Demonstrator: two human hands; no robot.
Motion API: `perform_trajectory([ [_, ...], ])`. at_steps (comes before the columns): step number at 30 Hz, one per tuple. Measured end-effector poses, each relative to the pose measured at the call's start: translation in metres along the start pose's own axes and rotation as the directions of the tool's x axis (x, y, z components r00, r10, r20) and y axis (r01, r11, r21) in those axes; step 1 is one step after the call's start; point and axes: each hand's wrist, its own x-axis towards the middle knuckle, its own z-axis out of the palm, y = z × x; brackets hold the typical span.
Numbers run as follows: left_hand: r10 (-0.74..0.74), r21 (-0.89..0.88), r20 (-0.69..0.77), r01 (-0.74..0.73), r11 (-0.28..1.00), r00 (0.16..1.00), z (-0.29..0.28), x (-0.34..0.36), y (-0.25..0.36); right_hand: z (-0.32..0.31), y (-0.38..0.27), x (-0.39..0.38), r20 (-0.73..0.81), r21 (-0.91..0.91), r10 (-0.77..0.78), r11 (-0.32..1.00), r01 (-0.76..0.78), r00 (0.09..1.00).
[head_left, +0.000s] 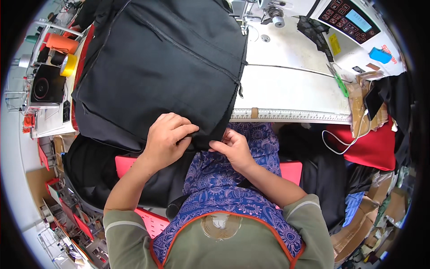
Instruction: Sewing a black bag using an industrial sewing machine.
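Note:
A large piece of black fabric (152, 76) with stitched seams spreads over the left part of the sewing table and hangs over its front edge. Near its lower right corner my left hand (166, 134) is closed on the cloth, thumb and fingers gathered around a fold. My right hand (234, 149) pinches the fabric's right edge between thumb and fingers, close beside the left. The fabric's right edge runs up to the presser foot (244, 29) of the sewing machine (295, 6). What lies under the cloth is hidden.
A ruler strip (291, 115) lines the front of the white table (291, 85). Green-handled snips (341, 86), a black phone (374, 102) and red cloth (371, 145) are at right. A yellow tape roll (68, 65) and a black speaker (48, 84) stand at left.

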Motion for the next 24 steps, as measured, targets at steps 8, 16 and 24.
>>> perform_trajectory([
  [8, 0.467, 0.319, -0.242, -0.385, 0.866, 0.850, 0.027, -0.027, 0.007, -0.004, -0.004, -0.006, 0.024, -0.258, -0.139, 0.956, 0.140, 0.990],
  [16, 0.111, 0.264, -0.339, -0.019, 0.964, 0.934, 0.054, -0.047, 0.020, 0.026, -0.066, -0.024, 0.149, -0.042, 0.256, 0.967, -0.252, 0.955],
  [24, 0.030, 0.031, -0.318, -0.022, 0.999, 0.948, 0.029, -0.028, 0.022, 0.021, -0.095, -0.007, 0.688, -0.678, -0.597, -0.326, 0.658, 0.413],
])
